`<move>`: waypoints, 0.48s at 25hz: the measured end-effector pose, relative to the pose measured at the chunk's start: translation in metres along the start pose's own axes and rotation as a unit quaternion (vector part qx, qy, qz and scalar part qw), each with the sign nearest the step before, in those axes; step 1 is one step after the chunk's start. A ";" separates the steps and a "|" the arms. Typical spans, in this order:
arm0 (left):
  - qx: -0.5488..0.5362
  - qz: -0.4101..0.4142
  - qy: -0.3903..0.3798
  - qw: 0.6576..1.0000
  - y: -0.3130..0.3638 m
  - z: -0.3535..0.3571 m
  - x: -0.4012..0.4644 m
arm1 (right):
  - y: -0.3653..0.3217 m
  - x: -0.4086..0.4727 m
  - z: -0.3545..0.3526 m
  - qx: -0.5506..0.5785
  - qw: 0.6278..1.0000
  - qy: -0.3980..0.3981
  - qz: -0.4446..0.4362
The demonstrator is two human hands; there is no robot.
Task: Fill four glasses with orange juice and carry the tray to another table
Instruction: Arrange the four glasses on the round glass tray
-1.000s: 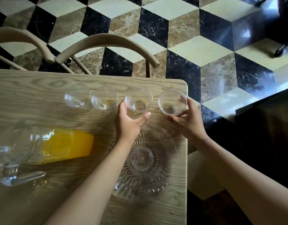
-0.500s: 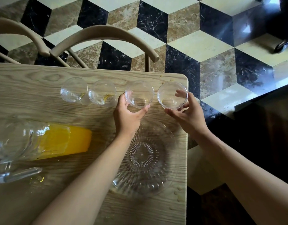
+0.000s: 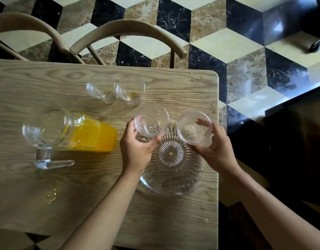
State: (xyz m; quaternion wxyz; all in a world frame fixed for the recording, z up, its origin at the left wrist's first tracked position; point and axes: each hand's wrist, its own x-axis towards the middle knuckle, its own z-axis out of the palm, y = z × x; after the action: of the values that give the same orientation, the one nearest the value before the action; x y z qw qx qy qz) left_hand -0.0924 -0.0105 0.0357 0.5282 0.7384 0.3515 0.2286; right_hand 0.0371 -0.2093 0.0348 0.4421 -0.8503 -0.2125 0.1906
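Fingers (image 3: 132, 127) of the left hand (image 3: 137, 150) are wrapped around one empty glass (image 3: 151, 120); the right hand (image 3: 214, 150) is clamped on another glass (image 3: 194, 127); both are held over the glass tray (image 3: 171, 177), presumably for setting down; two glasses (image 3: 115, 88) are left at 11 o'clock, the pitcher (image 3: 70, 131) at 9; the table edge (image 3: 217, 141) lies close at 3 o'clock.

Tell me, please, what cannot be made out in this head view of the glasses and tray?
- Tray: far rim hidden behind both held glasses.
- Left hand's glass and right hand's glass: whether their bases touch the tray is unclear.
- Left hand, right hand: fingertips blurred through glass.
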 end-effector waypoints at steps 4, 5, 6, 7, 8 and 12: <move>-0.007 -0.029 -0.026 0.999 -0.009 -0.008 -0.018 | 0.000 -0.013 0.009 -0.020 1.000 -0.009 0.007; -0.008 -0.034 -0.034 0.999 -0.011 -0.008 -0.022 | -0.001 -0.014 0.010 -0.021 1.000 -0.009 0.006; -0.012 -0.040 -0.041 0.998 -0.014 -0.009 -0.025 | -0.001 -0.014 0.011 -0.022 1.000 -0.009 0.005; -0.018 -0.047 -0.047 0.998 -0.016 -0.009 -0.028 | -0.002 -0.015 0.012 -0.022 1.000 -0.008 0.004; -0.024 -0.052 -0.050 0.997 -0.018 -0.008 -0.029 | -0.001 -0.015 0.013 -0.023 1.000 -0.007 0.003; -0.041 -0.061 -0.065 0.995 -0.027 -0.005 -0.030 | 0.003 -0.016 0.015 -0.029 1.000 -0.006 0.007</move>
State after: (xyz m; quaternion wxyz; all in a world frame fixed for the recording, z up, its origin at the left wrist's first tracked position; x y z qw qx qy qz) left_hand -0.1230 -0.0252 0.0128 0.5926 0.7066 0.3512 0.1616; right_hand 0.0165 -0.2095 0.0266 0.4150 -0.8628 -0.2150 0.1925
